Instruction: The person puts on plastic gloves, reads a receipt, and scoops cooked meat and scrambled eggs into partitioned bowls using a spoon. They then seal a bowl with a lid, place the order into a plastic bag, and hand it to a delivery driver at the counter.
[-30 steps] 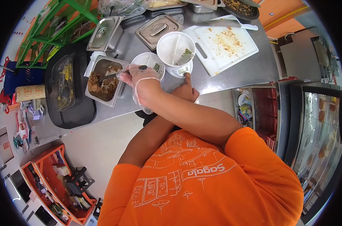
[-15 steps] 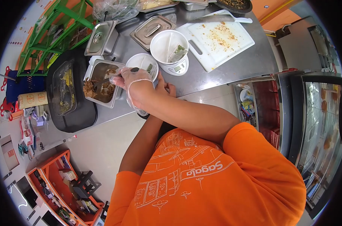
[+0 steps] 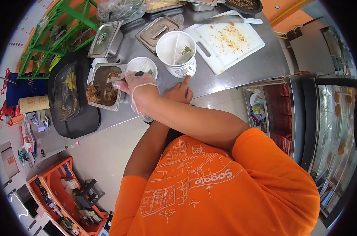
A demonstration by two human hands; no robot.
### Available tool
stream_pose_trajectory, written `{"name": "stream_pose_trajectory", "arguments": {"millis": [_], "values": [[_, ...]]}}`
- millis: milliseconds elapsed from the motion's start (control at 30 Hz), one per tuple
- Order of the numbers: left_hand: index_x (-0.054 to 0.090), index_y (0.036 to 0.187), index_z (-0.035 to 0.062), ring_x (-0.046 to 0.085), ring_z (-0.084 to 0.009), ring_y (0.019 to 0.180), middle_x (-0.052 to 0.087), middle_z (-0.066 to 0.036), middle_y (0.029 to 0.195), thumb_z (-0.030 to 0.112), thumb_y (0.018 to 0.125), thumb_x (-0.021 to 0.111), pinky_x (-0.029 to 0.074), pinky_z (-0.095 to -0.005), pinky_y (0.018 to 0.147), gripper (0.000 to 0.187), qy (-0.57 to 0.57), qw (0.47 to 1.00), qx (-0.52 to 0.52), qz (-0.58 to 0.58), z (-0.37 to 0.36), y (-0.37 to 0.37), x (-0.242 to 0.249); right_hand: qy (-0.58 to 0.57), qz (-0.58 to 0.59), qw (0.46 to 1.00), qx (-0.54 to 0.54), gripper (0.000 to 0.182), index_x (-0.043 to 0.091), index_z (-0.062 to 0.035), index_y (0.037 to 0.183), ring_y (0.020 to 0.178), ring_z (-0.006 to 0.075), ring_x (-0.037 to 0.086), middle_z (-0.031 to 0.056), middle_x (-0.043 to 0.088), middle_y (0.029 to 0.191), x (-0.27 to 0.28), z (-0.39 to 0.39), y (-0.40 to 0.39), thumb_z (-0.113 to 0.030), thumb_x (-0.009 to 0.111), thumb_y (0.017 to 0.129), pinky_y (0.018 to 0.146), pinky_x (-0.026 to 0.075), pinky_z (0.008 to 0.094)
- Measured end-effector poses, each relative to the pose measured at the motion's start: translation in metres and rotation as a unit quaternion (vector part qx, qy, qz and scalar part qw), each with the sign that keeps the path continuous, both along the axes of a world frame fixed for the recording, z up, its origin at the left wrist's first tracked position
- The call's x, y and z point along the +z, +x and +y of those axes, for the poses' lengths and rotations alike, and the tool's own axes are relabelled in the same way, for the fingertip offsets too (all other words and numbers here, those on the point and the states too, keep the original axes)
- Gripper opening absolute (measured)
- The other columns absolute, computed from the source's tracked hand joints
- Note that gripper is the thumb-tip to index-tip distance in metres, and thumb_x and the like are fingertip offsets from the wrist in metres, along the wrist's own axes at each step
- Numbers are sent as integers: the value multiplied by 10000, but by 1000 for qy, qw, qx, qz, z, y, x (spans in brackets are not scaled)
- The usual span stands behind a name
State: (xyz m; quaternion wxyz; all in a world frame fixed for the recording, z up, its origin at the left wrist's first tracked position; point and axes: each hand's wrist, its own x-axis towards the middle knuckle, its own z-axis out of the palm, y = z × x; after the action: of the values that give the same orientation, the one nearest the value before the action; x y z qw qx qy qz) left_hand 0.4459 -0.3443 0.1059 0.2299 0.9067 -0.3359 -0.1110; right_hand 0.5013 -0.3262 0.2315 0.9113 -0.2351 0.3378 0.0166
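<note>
Right hand [image 3: 137, 83] — grip closed around a utensil [image 3: 139, 73] — and left hand [image 3: 178, 92], grip unclear, at the scale [image 3: 186, 70].

White lettering [image 3: 216, 176] on the orange shirt [image 3: 241, 204] is reading "Sagala". The display [image 3: 186, 70] on the white scale [image 3: 176, 72] is showing characters too small to read; print on the beige package [image 3: 34, 104] is proving illegible.

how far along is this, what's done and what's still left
Already done, it seems: the bowl is on the scale, with a green-filled packet inside.
In hand: the gloved right hand grips a utensil by the pan, while the left hand points at the scale.
Probably left: adding brown shredded food; none shows in that bowl, plenty remains in the pan.
</note>
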Motion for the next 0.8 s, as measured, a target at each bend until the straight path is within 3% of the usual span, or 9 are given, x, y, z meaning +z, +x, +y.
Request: {"name": "stream_pose_trajectory", "arguments": {"millis": [567,800], "values": [[571,1343,124,686,-277,723,675,-93,883,261,853,567,562,-430,618,509,43,996,-6,-84,-28,7,-13,-6,0,1000,-2,204,617,94,897,756,184,728,198,711,898,2,-9,1,-83,541,965,681,610,216],[600,1327,110,640,-276,658,641,-68,819,229,802,594,546,-422,587,538,-42,985,-30,-163,-14,1,-20,-6,-6,1000,-3,208,614,102,903,748,196,726,201,709,894,2,-10,-2,-84,549,969,678,613,229]]}}
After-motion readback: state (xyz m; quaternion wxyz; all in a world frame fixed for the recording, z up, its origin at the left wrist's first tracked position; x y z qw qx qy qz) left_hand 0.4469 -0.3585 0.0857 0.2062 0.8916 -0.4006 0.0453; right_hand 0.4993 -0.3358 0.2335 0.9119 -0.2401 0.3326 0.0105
